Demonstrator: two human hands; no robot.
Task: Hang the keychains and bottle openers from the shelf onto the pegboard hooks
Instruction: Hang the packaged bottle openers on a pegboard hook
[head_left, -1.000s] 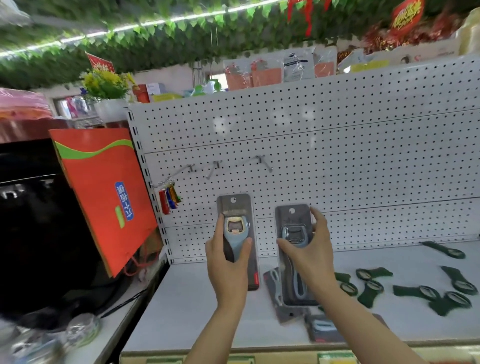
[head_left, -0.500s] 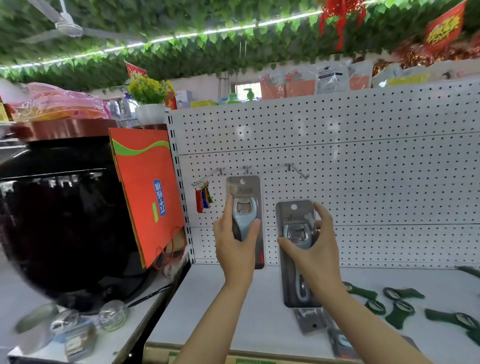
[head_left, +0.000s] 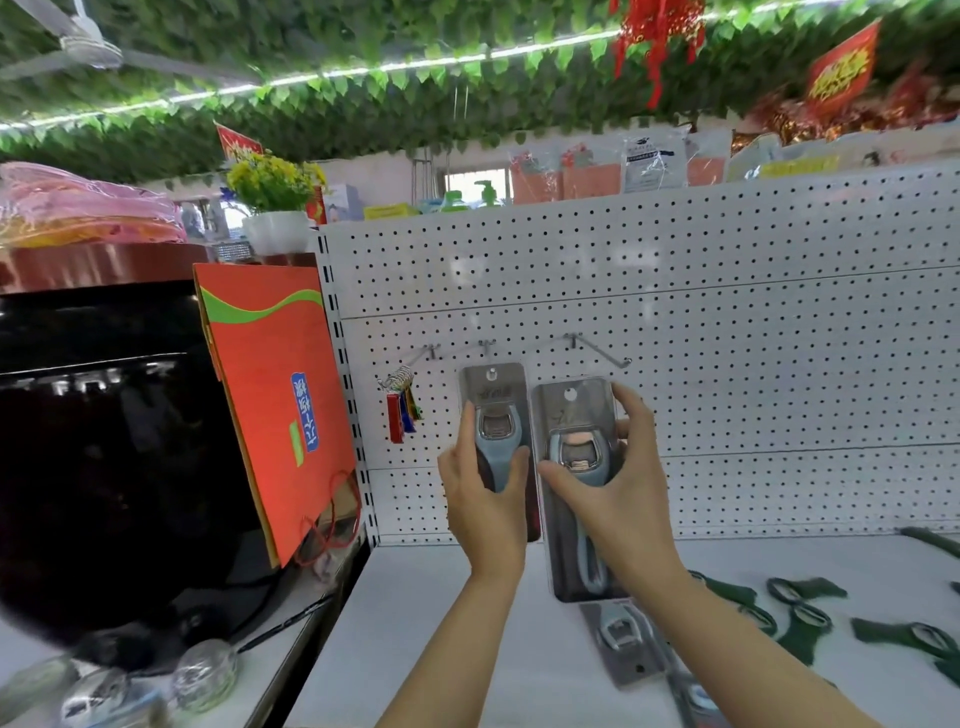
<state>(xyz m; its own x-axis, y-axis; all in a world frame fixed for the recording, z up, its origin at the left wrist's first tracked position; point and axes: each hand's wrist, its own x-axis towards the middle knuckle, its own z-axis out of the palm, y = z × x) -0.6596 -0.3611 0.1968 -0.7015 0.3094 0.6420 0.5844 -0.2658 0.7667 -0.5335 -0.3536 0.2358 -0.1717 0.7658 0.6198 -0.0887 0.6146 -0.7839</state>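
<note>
Both hands are now raised higher against the white perforated metal pegboard (head_left: 727, 322) than half a second ago, and the two packs are sitting closer together, almost edge to edge. The left hand (head_left: 485, 499) is grasping a grey-handled bottle opener in a clear blister pack (head_left: 493, 415), thumb on one side and fingers wrapped round the other, and is holding its punched hang hole just under the tip of the middle metal hook (head_left: 487, 349); whether the hole is already on the hook cannot be told. The right hand (head_left: 618, 483) is gripping a second blister-packed bottle opener with a silver head (head_left: 576, 452), thumb across the front and fingers curled over the right edge, holding it upright below the long right-hand metal hook (head_left: 597, 353), its hang hole clear of the hook. On the leftmost hook (head_left: 423, 353) a bunch of red, blue and yellow keychains (head_left: 402, 410) is hanging. Down on the white shelf (head_left: 467, 649), another packaged opener (head_left: 621, 644) is lying flat just below the right hand's pack, and several dark green flat bottle openers (head_left: 800, 608) are lying scattered to the right. An orange paper gift bag with a green wave (head_left: 275, 395) is leaning beside the pegboard's left edge, against a large black rounded appliance (head_left: 114, 457).
</note>
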